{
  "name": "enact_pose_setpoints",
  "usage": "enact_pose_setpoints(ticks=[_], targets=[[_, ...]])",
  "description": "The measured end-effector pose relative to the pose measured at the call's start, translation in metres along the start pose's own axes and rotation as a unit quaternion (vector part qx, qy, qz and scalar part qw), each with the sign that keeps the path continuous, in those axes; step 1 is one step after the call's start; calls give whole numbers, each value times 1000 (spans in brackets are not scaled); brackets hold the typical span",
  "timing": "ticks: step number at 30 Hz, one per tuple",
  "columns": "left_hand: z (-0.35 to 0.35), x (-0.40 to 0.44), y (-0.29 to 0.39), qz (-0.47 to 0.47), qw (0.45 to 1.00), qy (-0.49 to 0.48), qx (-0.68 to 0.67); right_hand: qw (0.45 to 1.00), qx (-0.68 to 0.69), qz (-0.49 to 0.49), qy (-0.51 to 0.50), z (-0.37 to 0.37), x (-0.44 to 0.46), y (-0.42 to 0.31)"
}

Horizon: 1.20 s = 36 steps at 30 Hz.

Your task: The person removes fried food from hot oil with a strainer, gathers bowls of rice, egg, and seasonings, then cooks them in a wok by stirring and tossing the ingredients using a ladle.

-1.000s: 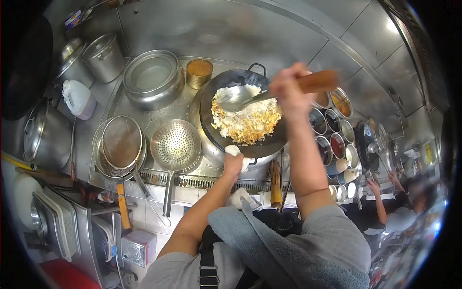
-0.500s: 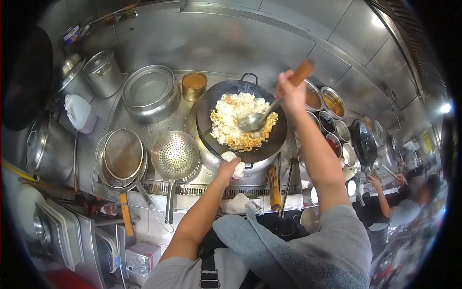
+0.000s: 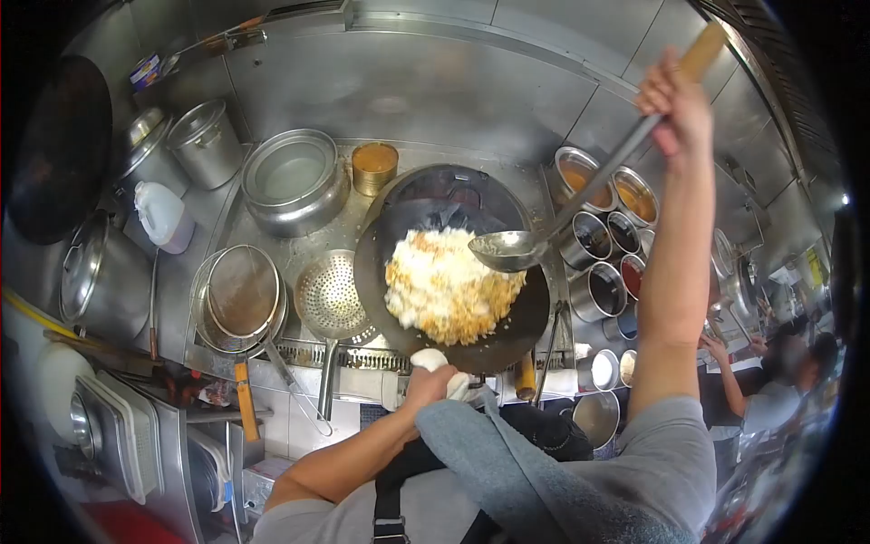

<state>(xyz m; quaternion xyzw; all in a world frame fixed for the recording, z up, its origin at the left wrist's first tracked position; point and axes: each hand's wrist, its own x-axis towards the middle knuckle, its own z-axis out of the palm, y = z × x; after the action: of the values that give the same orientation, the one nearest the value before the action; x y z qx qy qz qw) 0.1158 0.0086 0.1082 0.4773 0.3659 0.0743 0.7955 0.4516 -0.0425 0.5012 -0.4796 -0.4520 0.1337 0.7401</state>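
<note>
My left hand (image 3: 429,387) is closed around a folded white cloth (image 3: 430,360) at the near rim of a dark wok (image 3: 535,313), where the handle is hidden. Fried rice with yellow egg bits (image 3: 449,286) lies in the wok, blurred by motion. My right hand (image 3: 681,113) is raised high at the right, gripping a long-handled ladle (image 3: 594,186) near its wooden end. The ladle's bowl hangs over the right side of the wok, above the rice.
Left of the wok are a perforated strainer (image 3: 328,295), a mesh sieve (image 3: 243,290), a big metal pot (image 3: 294,172) and an orange-filled tin (image 3: 374,168). Sauce containers (image 3: 598,290) crowd the right side. Another person (image 3: 770,390) works at the far right.
The wok has been pulled towards me and tilted off the burner ring, and the rice has shifted with it. My right hand has lifted the ladle up and right, out of the rice.
</note>
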Motion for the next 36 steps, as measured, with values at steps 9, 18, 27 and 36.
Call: enact_pose_setpoints(ticks=[9, 18, 27, 36], targets=[[-23, 91, -63, 35, 990, -50, -126, 968, -75, 76, 226, 42, -29, 172], [14, 44, 26, -86, 974, -36, -209, 969, -106, 122, 186, 27, -3, 111], [-20, 11, -45, 86, 987, 8, 133, 969, -65, 143, 188, 36, -1, 134], [18, 140, -2, -13, 987, -21, -161, 922, -250, -13, 296, 62, -42, 125]])
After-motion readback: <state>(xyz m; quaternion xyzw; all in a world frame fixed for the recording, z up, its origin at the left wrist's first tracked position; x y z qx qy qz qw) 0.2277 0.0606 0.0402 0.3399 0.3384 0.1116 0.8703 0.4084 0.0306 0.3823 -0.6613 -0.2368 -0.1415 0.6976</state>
